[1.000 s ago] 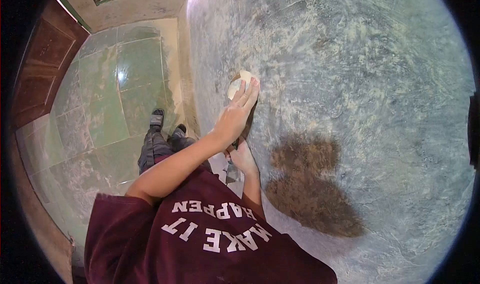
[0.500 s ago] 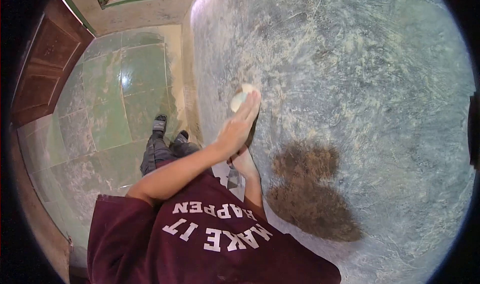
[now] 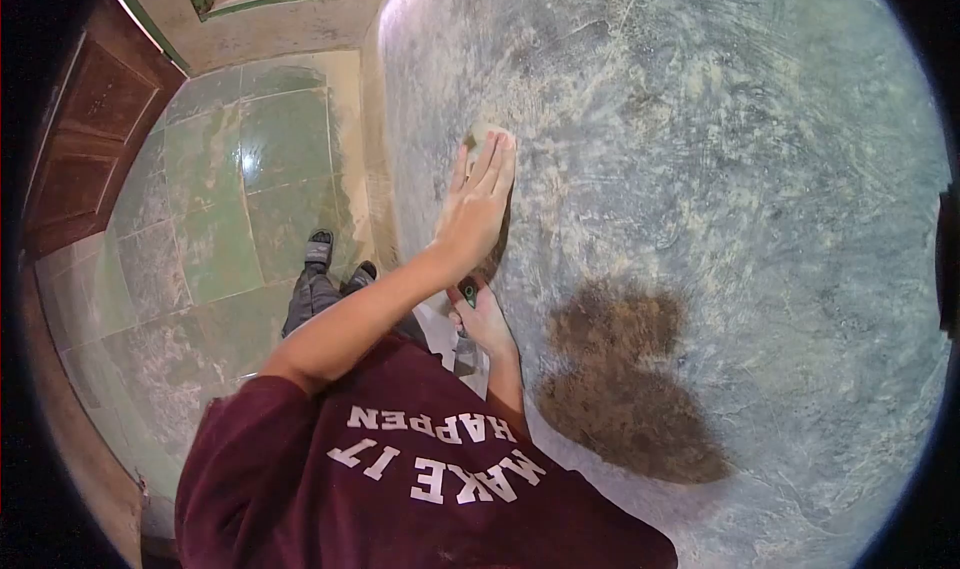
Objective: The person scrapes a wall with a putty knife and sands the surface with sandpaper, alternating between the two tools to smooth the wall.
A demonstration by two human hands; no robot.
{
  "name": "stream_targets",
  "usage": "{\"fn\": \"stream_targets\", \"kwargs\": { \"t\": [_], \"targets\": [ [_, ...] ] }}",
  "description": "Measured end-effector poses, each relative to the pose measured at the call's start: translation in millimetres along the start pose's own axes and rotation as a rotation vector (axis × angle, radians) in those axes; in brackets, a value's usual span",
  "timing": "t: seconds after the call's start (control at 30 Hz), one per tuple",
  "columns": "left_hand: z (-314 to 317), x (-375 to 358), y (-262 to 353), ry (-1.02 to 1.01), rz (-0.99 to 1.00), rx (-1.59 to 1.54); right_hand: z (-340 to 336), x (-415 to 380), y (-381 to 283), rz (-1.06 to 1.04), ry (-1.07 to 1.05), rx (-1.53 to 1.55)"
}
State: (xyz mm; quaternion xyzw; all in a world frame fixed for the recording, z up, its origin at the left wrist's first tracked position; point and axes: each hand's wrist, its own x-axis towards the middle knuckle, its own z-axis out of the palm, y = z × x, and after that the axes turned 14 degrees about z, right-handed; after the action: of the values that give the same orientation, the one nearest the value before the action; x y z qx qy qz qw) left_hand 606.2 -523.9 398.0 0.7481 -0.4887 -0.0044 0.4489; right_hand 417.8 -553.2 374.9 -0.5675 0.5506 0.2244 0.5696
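My left hand (image 3: 475,204) lies against the mottled grey-blue wall (image 3: 700,149), its fingers stretched upward over a pale pad (image 3: 490,134). The pad is pressed between the fingertips and the wall, mostly covered by them. Below it, close to the wall, my right hand (image 3: 485,319) is closed round a dark object with a green ring mark (image 3: 469,292). A translucent item (image 3: 465,354) shows just beneath that hand, and its shape is partly hidden.
A large brown damp patch (image 3: 625,389) marks the wall at the right. Green floor tiles (image 3: 210,199) stretch to the left, with my sandalled feet (image 3: 320,249) near the wall's base. A brown wooden door (image 3: 105,119) and a green-framed opening (image 3: 270,4) are beyond.
My left hand and the pad have moved up the wall, and the fingers are more spread. The dark object in my right hand now shows more clearly.
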Motion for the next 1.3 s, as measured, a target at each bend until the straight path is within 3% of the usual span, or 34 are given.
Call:
{"fn": "stream_targets", "kwargs": {
  "t": [0.07, 0.23, 0.37, 0.4, 0.5, 0.53, 0.63, 0.67, 0.8, 0.9, 0.97, 1.03, 1.07, 1.17, 1.23, 1.3],
  "targets": [
    [14, -29, 19, -0.024, 0.028, -0.018, -3, 15, 20, -0.108, 0.027, -0.044],
    [5, -4, -7, -0.007, 0.016, 0.132, 2, 5, 5, -0.077, 0.016, 0.043],
    [20, -38, 14, -0.004, 0.054, -0.002, -6, 24, 29, -0.021, 0.013, -0.030],
    [23, -43, 20, -0.059, 0.022, -0.020, -5, 21, 27, -0.122, -0.026, -0.029],
    [13, -9, 3, 0.002, -0.035, 0.099, 5, 0, -5, -0.009, 0.051, 0.038],
    [6, 2, -5, -0.020, -0.039, 0.131, 1, 8, 4, -0.058, -0.024, 0.047],
    [13, -22, 17, 0.003, 0.001, 0.032, 2, 7, 7, -0.040, 0.075, -0.053],
    [13, -36, 26, -0.052, 0.038, -0.008, -6, 26, 28, -0.063, -0.008, -0.062],
    [6, -6, 0, -0.016, 0.001, 0.143, 4, -5, -10, -0.055, 0.004, -0.006],
    [0, -10, 13, -0.014, -0.016, 0.079, 3, 1, 0, -0.024, 0.045, 0.000],
    [10, -25, 27, 0.001, 0.002, -0.029, -9, 38, 49, -0.049, 0.046, -0.060],
    [8, -21, 27, 0.019, -0.004, 0.018, -10, 45, 51, -0.199, -0.003, 0.028],
    [10, -10, 16, 0.056, -0.032, 0.080, 0, 9, 10, -0.012, 0.095, -0.049],
    [3, -9, 9, -0.031, -0.049, 0.006, 4, -1, -4, -0.028, 0.050, -0.006],
    [10, -38, 34, -0.054, -0.044, -0.173, -2, 24, 36, -0.138, 0.001, 0.098],
    [0, -30, 32, -0.086, -0.065, -0.214, -2, 32, 27, -0.261, -0.068, 0.187]
  ]
}}
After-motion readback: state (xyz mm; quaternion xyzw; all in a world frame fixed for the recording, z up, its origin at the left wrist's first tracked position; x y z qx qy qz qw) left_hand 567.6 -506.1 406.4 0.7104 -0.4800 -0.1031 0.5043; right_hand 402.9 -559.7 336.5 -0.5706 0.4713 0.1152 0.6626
